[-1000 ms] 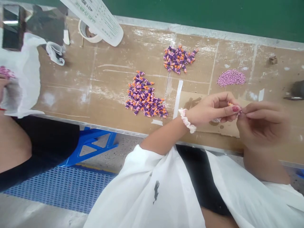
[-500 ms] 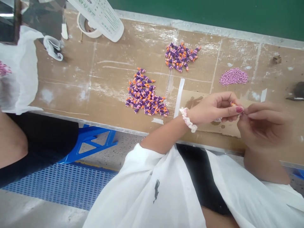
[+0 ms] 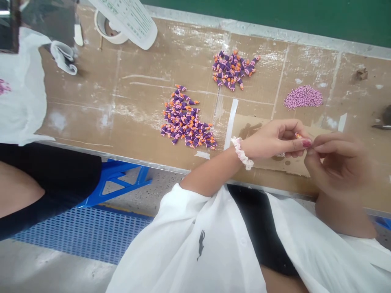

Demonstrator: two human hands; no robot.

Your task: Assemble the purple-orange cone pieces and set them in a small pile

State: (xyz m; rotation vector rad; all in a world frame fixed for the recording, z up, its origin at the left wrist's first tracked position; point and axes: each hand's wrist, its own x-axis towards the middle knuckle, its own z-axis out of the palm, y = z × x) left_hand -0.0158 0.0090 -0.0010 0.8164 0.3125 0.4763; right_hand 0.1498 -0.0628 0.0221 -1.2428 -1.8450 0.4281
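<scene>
My left hand (image 3: 282, 138), a pale scrunchie (image 3: 241, 154) round its wrist, is closed on a small figurine (image 3: 298, 135); only an orange-and-pink bit of it shows between the fingers. Fingertips meeting it from the right, my right hand (image 3: 339, 160) is pinched and partly blurred. Whatever lies between its fingertips is too small to make out. Beneath both hands is a taped-down cardboard piece (image 3: 253, 122). Beyond them sits a heap of tiny pink pieces (image 3: 303, 97). Purple-and-orange figurines lie in a larger pile (image 3: 187, 120) and a smaller pile (image 3: 233, 71) to the left.
Brown cardboard (image 3: 143, 118) covers the table. At the far left are a tape roll (image 3: 111, 36), a white printed container (image 3: 131, 22) and white paper (image 3: 29, 93). Another person's leg (image 3: 18, 189) is beside a blue stool (image 3: 122, 183). A dark object (image 3: 386, 118) lies at the right edge.
The view has shifted slightly. Both hands stay together in the same place, fingertips touching, with the right hand still blurred. The piles look the same.
</scene>
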